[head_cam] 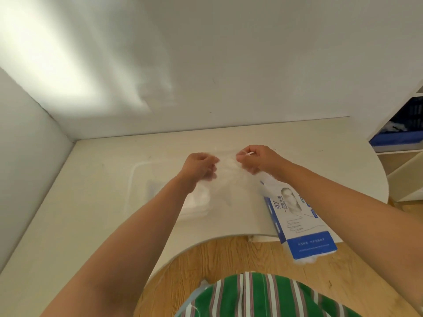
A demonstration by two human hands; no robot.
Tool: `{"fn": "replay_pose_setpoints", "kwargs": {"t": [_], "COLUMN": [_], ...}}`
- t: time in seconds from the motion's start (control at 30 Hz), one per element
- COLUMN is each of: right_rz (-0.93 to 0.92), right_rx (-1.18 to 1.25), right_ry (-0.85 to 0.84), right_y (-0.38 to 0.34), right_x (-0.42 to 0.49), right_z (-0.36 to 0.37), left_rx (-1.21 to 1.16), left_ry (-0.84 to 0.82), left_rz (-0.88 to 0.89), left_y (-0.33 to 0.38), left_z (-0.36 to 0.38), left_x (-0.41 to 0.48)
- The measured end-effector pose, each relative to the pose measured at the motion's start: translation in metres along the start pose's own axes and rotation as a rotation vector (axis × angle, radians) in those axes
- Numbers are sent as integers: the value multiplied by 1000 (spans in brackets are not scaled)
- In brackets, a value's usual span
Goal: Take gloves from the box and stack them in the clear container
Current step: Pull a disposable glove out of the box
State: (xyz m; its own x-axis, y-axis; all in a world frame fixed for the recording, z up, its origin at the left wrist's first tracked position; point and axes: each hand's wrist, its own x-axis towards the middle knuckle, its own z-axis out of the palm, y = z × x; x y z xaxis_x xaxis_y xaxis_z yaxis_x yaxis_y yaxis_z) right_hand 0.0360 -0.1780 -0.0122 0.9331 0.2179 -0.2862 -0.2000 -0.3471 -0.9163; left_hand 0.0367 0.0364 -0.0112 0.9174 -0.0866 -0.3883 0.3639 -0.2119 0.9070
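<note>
On the white surface (96, 225) both hands, left (201, 167) and right (256, 161), grip a thin glove (229, 179) pinched taut; best lowered flat onto the clear container (160, 191).

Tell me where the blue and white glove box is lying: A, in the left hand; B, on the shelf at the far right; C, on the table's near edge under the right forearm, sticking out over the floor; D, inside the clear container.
C: the glove box lies flat on the white table, its end overhanging the edge.
</note>
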Motion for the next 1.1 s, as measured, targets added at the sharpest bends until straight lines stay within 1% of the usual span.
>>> {"fn": "replay_pose_setpoints", "kwargs": {"t": [0.13,0.23,0.3,0.37,0.4,0.43,0.47,0.5,0.53,0.57,0.63,0.73,0.8,0.87,0.9,0.97,1.03,1.07,1.1], "right_rz": [67,19,-121,-354,-465,-547,-594,-592,-549,-469,-276,-101,-33,4,20,46,51,46,43], "right_rx": [-43,-153,-335,-466,-466,-453,-456,-485,-542,-623,-819,-1024,-1067,-1085,-1091,-1104,-1133,-1150,-1159], "right_ry": [10,86,230,363,362,308,218,118,19,-71,-186,-261,-304,-332,-340,-348,-344,-342,-345], "right_y": [-7,-14,-17,-26,-33,-38,-43,-44,-43,-40,-29,-9,2,11,15,22,26,28,29], "right_x": [14,30,39,43,44,44,44,44,46,49,57,66,73,78,81,85,87,88,89], "right_z": [21,48,67,90,103,114,126,137,148,158,173,187,194,201,204,209,213,215,215], "left_rx": [159,361,503,614,664,704,732,753,772,794,850,937,980,1076,1165,1344,1389,1404,1420], "left_ry": [184,286,345,401,425,445,460,465,463,453,412,331,278,265,294,359,378,363,301], "left_rz": [71,63,34,-12,-32,-47,-62,-76,-94,-113,-143,-141,-132,-100,-27,220,450,517,525], "left_y": [-15,-36,-51,-64,-71,-75,-80,-83,-85,-87,-87,-90,-90,-89,-90,-94,-95,-93,-91], "left_z": [-32,-63,-77,-89,-94,-96,-99,-99,-100,-101,-101,-105,-107,-109,-110,-109,-107,-106,-104], "left_x": [-3,-4,-3,-3,-3,-3,-3,-3,-2,-2,-3,-4,-4,-4,-3,1,7,9,10]}}
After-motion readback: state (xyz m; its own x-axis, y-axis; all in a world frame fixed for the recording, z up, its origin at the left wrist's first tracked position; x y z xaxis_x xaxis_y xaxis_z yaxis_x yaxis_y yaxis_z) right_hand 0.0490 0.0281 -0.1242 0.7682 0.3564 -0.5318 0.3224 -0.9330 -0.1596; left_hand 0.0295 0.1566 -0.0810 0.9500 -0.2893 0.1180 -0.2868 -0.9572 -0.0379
